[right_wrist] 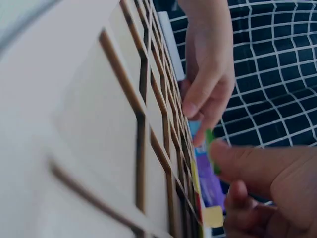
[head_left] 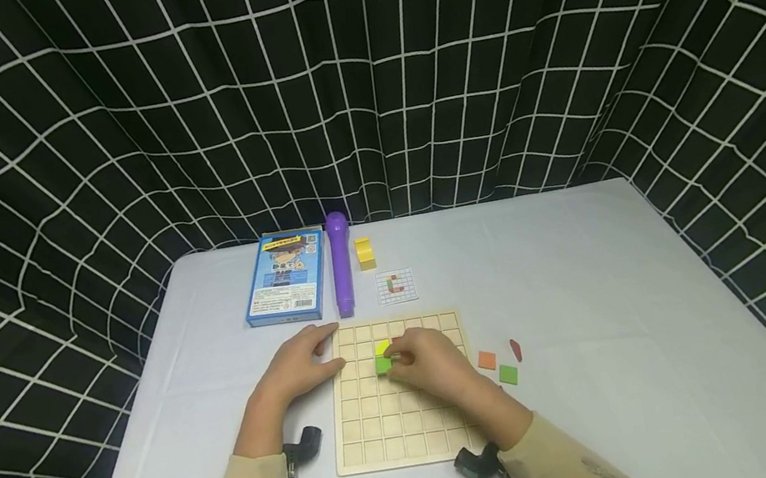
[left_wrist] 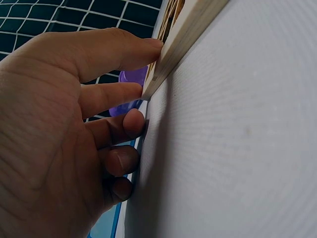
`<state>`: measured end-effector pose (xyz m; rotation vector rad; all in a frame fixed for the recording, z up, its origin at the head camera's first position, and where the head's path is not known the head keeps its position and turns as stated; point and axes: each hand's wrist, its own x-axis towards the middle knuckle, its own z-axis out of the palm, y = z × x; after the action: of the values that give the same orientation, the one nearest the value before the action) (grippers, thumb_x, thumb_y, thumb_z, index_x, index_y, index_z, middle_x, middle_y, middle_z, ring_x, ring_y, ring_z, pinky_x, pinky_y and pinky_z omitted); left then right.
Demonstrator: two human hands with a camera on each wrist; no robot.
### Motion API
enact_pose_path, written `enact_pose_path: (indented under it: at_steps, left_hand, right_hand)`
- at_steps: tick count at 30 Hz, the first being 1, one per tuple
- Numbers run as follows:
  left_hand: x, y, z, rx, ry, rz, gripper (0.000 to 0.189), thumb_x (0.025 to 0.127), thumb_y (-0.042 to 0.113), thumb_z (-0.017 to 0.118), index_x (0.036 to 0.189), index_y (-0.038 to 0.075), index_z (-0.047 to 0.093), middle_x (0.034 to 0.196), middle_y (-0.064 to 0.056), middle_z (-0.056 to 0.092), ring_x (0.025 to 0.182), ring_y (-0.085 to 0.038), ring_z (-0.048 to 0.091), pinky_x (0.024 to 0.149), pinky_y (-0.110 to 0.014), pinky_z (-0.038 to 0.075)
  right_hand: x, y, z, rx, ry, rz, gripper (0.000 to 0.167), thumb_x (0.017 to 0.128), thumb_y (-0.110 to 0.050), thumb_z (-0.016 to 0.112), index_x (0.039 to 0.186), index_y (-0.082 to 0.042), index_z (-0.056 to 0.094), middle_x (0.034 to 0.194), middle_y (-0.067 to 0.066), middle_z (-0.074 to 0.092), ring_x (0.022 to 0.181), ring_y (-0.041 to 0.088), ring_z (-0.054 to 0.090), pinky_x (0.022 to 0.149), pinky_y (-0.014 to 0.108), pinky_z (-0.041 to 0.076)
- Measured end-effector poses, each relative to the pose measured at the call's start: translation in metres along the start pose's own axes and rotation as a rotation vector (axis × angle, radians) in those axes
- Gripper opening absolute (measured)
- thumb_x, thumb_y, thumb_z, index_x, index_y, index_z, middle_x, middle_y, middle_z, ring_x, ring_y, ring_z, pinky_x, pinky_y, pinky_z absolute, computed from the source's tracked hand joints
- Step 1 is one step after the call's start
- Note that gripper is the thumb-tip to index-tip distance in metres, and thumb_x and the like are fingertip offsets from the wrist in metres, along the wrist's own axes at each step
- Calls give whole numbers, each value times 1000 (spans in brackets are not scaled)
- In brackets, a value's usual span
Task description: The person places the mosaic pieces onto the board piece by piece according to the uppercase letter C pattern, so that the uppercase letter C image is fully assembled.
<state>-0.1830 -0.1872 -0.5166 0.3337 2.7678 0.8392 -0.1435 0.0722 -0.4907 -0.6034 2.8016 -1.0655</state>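
A wooden grid board (head_left: 373,431) lies on the white table. Over its upper middle, my right hand (head_left: 434,361) pinches a small green square tile (head_left: 382,366) between thumb and fingers; in the right wrist view the tile (right_wrist: 210,137) stands tilted, apart from the board. Just beyond it on the grid is a yellow piece (head_left: 382,347), and a sliver of red shows beside it, mostly hidden by the hand. My left hand (head_left: 295,365) touches the board's left edge with thumb and index finger, the other fingers loosely bent in the left wrist view.
Right of the board lie an orange square tile (head_left: 487,359), another green tile (head_left: 508,374) and a dark red curved piece (head_left: 516,349). Behind the board are a patterned card (head_left: 395,287), a yellow block (head_left: 365,254), a purple microphone-shaped stick (head_left: 341,267) and a blue box (head_left: 287,279).
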Motion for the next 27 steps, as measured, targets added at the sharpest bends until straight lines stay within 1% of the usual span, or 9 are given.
enact_pose_path:
  at_steps: [5,9,12,16,20,23,27]
  left_hand:
    - [0,1,0,1,-4,-2,69,88,38,77,150,17,55,91,0,50,84,-17,49,76,-39,41]
    - [0,2,0,0,-4,-7,69,88,38,77,150,17,55,92,1,50,86,-17,49,77,-39,41]
    - [0,2,-1,-1,-2,-4,69,88,38,78,149,17,55,92,1,50,86,-17,50,77,-39,41]
    - [0,2,-1,-3,-1,0,68,88,37,78,149,16,56,92,1,50,86,-18,50,77,-39,41]
    - [-1,3,-2,-3,-3,-2,69,88,37,78,149,16,55,92,1,51,87,-18,50,77,-39,42]
    - [-1,2,-2,-9,-1,-4,69,88,38,78,149,16,55,93,1,52,88,-18,50,79,-39,42]
    - [-2,1,-1,-12,3,-1,69,88,37,78,149,16,55,94,1,52,89,-19,51,80,-40,43]
  right_hand:
    - [0,3,6,-26,-2,-4,25,84,-18,85,106,-8,81,70,-7,50,62,8,44,57,26,40]
    - [0,5,9,-33,-5,0,26,84,-19,86,107,-8,81,70,-7,51,62,8,45,56,25,40]
    - [0,5,10,-52,12,-8,19,85,-19,85,102,-11,82,73,-8,54,64,7,47,58,25,42]
    - [0,5,12,-91,51,-17,7,87,-19,83,92,-13,83,79,-9,61,67,7,51,61,25,45]
    - [0,4,14,-137,65,-22,6,87,-19,83,89,-14,84,82,-7,65,68,6,53,63,25,46]
    - [0,4,15,-156,51,-29,10,88,-21,82,95,-15,83,85,-7,67,69,7,53,64,26,47]
    - [-1,4,18,-174,32,-48,16,91,-23,80,105,-16,83,92,-4,69,74,9,57,67,27,49]
